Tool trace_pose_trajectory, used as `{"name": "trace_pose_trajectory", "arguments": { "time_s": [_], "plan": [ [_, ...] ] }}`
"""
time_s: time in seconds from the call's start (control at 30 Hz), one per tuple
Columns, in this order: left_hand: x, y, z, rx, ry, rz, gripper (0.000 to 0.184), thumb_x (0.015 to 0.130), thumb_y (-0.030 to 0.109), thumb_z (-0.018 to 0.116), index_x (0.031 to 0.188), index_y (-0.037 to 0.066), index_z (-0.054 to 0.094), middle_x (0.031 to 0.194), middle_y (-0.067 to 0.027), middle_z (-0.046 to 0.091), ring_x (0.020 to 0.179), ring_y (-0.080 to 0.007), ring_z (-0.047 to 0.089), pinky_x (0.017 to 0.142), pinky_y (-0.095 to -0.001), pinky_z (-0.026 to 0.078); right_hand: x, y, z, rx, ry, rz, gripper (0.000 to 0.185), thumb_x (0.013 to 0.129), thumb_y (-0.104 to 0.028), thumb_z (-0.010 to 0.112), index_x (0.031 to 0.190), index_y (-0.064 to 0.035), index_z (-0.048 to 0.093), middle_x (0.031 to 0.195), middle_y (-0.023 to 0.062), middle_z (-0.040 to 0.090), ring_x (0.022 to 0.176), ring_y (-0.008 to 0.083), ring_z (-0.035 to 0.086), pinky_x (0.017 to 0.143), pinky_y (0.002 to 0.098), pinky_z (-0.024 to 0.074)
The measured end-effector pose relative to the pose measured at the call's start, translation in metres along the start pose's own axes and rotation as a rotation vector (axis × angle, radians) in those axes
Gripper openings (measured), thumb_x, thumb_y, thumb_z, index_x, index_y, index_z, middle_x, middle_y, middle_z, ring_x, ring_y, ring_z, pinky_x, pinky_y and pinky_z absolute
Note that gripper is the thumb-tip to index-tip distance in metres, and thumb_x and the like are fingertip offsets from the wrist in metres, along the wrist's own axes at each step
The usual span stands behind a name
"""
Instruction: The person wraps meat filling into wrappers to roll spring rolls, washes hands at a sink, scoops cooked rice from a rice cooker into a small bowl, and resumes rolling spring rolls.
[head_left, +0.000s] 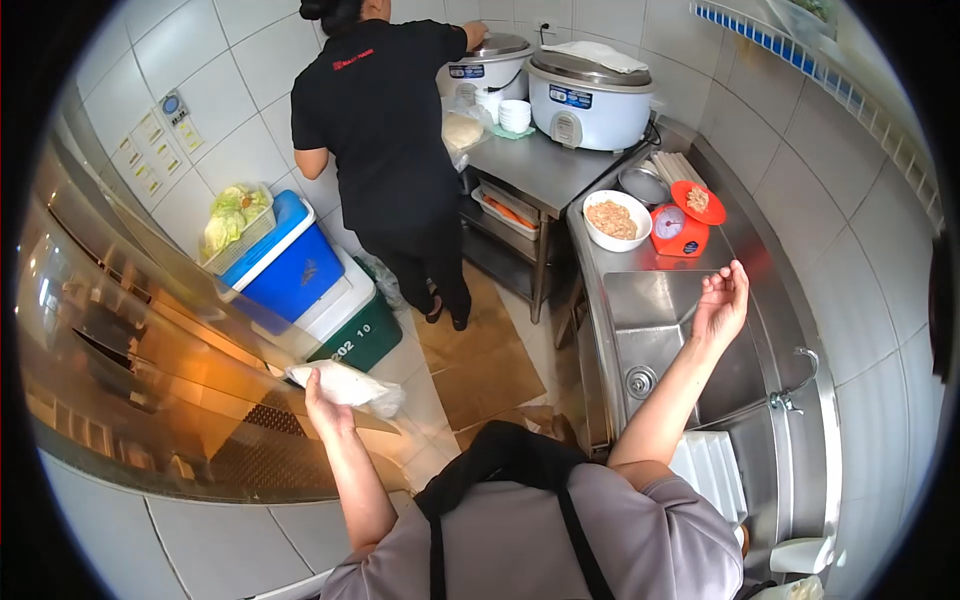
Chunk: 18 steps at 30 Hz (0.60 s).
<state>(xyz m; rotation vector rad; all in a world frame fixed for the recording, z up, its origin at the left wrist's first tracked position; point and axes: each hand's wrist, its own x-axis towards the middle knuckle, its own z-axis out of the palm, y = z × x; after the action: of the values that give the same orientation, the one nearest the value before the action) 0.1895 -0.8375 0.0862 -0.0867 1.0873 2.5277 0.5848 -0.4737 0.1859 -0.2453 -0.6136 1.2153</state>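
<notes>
My left hand [330,405] grips a white plastic bag [345,388], crumpled, with its loose end hanging off to the right. Over the steel sink [650,318] is my right hand [722,308], palm turned up and fingers loosely bent, with nothing visible in it. Just beyond that hand stands a red kitchen scale [680,240], with a small portion of pale minced food [698,200] on its red pan. Beside the scale sits a white bowl [617,244] holding more of the pinkish mince.
A co-worker [385,130] in black stands at the back, one hand on a rice cooker [490,72]. Another rice cooker [588,105] is on the steel table. Coolers [285,255] with a basket of cabbage [238,222] stand left. A faucet [790,398] rises at the sink's right.
</notes>
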Motion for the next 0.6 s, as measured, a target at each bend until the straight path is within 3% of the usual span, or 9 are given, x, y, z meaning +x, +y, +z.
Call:
{"name": "trace_pose_trajectory", "arguments": {
  "time_s": [0.37,0.6],
  "plan": [
    [0.005,0.003,-0.001,0.025,0.004,0.001,0.048,0.079,0.023,0.060,0.118,0.002,0.043,0.115,-0.0113,0.051,0.107,-0.0260,0.048,0.092,-0.0427,0.038,-0.013,-0.003,0.005,-0.028,0.032,-0.024,0.015,0.085,-0.011,0.053,0.094,0.0010,0.057,0.078,0.0058,0.055,0.065,0.0126,0.050,0.058,0.0256,0.0423],
    [0.012,-0.004,0.014,0.039,-0.051,-0.036,0.041,0.080,0.023,0.059,0.114,0.003,0.047,0.110,-0.0091,0.054,0.104,-0.0236,0.051,0.091,-0.0415,0.039,-0.020,-0.014,-0.004,-0.087,0.006,-0.051,0.019,0.085,-0.015,0.053,0.097,-0.0005,0.057,0.080,0.0052,0.055,0.067,0.0133,0.051,0.062,0.0265,0.0429]
  ]
}}
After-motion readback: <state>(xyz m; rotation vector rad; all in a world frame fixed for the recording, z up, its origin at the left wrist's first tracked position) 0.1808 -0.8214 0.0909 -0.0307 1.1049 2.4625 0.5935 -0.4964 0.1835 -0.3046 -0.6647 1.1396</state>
